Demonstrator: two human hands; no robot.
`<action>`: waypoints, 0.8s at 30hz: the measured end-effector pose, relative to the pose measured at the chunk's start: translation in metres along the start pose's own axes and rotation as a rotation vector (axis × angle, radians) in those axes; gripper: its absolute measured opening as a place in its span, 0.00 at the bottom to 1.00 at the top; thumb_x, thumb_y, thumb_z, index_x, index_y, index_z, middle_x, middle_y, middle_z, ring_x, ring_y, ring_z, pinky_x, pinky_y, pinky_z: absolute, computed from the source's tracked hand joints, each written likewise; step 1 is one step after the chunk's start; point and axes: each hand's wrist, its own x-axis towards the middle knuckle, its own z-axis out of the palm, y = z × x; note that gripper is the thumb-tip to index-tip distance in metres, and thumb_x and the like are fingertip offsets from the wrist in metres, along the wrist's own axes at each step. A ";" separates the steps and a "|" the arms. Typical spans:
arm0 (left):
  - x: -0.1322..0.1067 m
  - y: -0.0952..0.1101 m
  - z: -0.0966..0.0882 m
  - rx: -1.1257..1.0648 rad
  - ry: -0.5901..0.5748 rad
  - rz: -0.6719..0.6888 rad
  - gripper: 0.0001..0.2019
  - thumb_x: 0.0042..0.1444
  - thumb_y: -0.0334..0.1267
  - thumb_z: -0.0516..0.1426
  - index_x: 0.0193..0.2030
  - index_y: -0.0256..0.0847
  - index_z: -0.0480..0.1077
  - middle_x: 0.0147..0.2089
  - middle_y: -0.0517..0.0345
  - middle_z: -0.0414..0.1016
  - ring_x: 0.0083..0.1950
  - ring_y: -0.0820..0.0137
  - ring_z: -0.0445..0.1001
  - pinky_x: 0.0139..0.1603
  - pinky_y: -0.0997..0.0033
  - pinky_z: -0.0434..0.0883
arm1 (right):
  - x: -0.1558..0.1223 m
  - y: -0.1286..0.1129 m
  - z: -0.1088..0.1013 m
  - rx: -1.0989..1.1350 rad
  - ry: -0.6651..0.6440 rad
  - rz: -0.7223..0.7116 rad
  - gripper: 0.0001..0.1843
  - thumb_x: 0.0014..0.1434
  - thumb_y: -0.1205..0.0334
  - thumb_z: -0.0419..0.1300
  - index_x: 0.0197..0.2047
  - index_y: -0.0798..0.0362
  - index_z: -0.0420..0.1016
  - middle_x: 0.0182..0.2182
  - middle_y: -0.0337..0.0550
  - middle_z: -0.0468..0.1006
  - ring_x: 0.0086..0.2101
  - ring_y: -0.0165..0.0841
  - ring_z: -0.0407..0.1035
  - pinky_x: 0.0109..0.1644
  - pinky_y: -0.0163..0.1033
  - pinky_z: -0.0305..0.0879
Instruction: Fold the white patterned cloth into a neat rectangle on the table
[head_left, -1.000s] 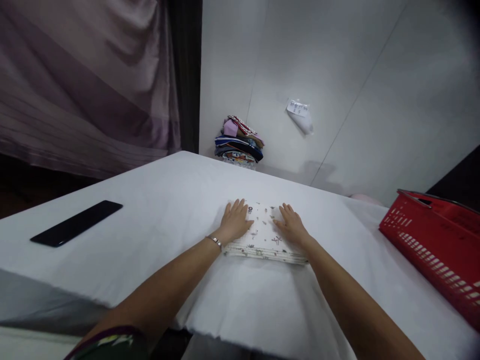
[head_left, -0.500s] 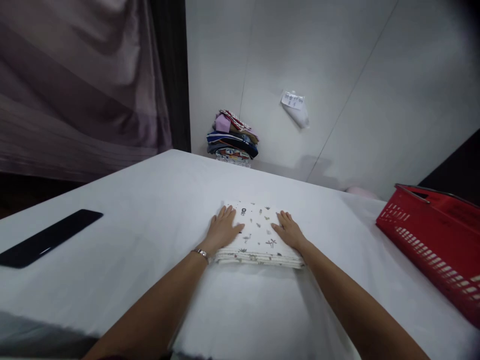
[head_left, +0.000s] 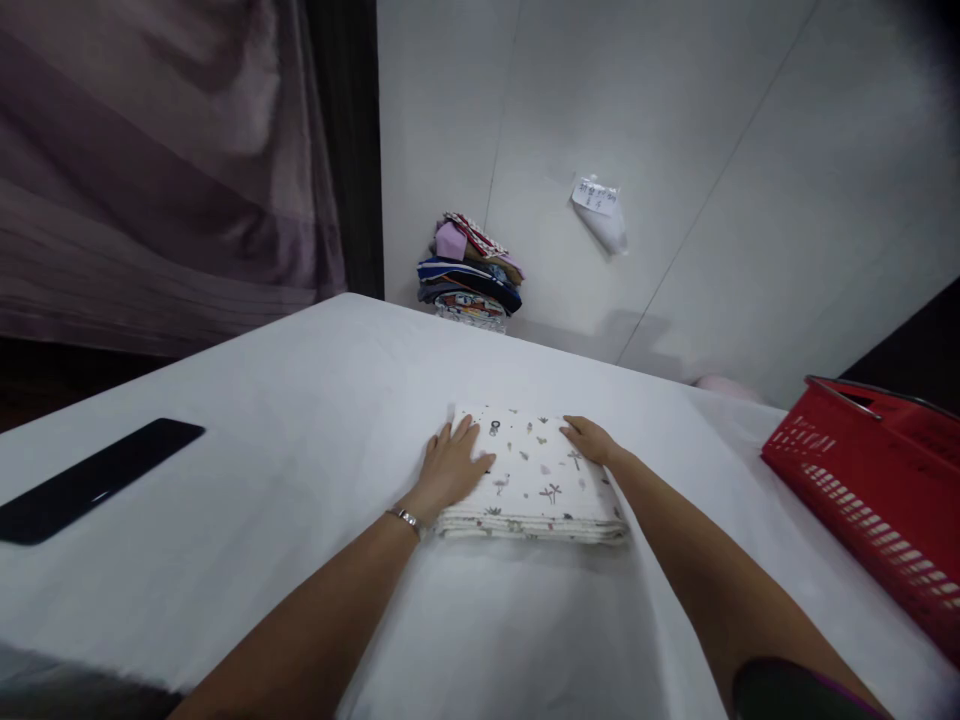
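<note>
A white folded cloth (head_left: 532,490) printed with small palm trees, a flamingo and other figures lies on the white-covered table, its layered edge towards me. Across its left side my left hand (head_left: 454,465) rests flat, fingers spread, with a metal band on the wrist. At the far right corner my right hand (head_left: 590,440) has its fingers bent together over the cloth's edge. The thumb lies on top there, and the fingertips are partly hidden.
A black flat panel (head_left: 97,480) lies at the left of the table. On the right stands a red basket (head_left: 877,500) with a metal handle. A stack of folded fabrics (head_left: 471,270) stands by the wall at the back. A labelled bag (head_left: 600,212) hangs on the wall.
My right hand has slid from lying flat on the cloth to its far right corner, with the fingers drawn together. The left hand stays spread on the left side.
</note>
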 end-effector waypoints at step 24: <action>0.007 -0.008 -0.023 -0.267 0.071 -0.274 0.30 0.56 0.50 0.48 0.61 0.35 0.54 0.59 0.43 0.64 0.58 0.58 0.65 0.54 0.63 0.63 | -0.154 -0.015 -0.008 0.783 0.046 0.521 0.45 0.50 0.43 0.60 0.66 0.53 0.50 0.43 0.50 0.73 0.35 0.36 0.70 0.37 0.39 0.68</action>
